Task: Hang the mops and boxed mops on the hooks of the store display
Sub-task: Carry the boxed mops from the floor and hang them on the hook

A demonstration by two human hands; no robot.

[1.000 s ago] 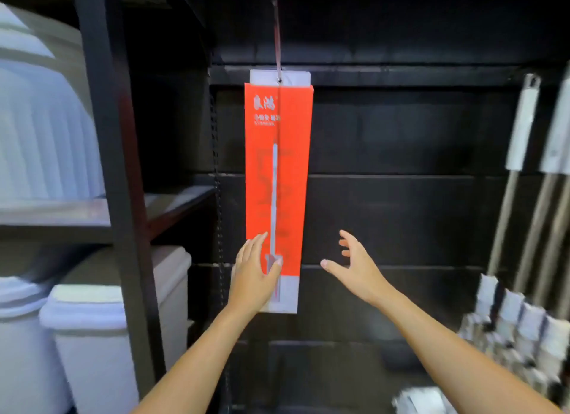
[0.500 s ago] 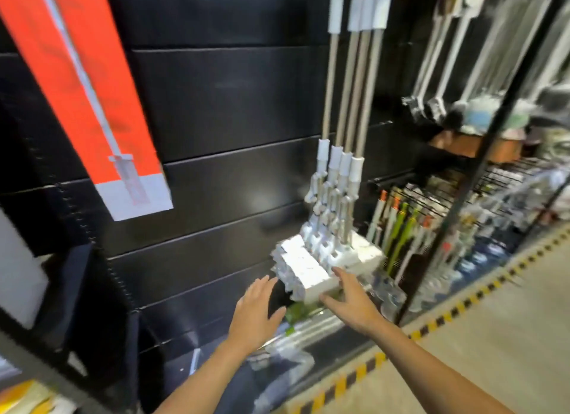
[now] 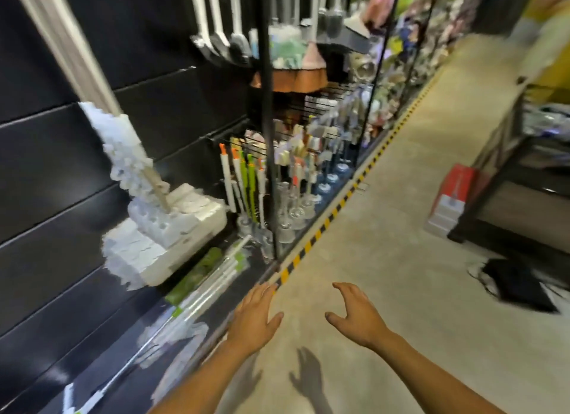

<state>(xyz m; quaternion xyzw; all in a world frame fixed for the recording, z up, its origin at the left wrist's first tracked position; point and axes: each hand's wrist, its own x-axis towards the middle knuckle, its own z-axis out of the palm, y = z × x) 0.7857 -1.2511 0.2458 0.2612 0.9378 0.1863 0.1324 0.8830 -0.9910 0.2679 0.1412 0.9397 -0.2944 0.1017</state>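
Note:
Both my hands hover empty over the aisle floor. My left hand (image 3: 254,316) is spread flat near the black display base; my right hand (image 3: 354,316) has relaxed, slightly bent fingers. White flat mops (image 3: 172,225) hang on the black panel wall at left, their pale handles (image 3: 71,46) running up out of view. Wrapped green-and-white mops (image 3: 209,278) lie on the base shelf below them. Red-and-white mop boxes (image 3: 452,194) lie stacked on the floor at the right, beside a dark rack.
A black upright post (image 3: 268,120) divides the display; brushes (image 3: 246,182) and cleaning tools hang beyond it. Yellow-black tape (image 3: 333,210) marks the display's floor edge. A dark rack (image 3: 518,179) stands at right, with a black bag (image 3: 518,282) on the floor before it.
The view has swung right, from the hung red box past the white mops down the aisle. My hands left the box, passed near the mop heads, and now hover over the floor.

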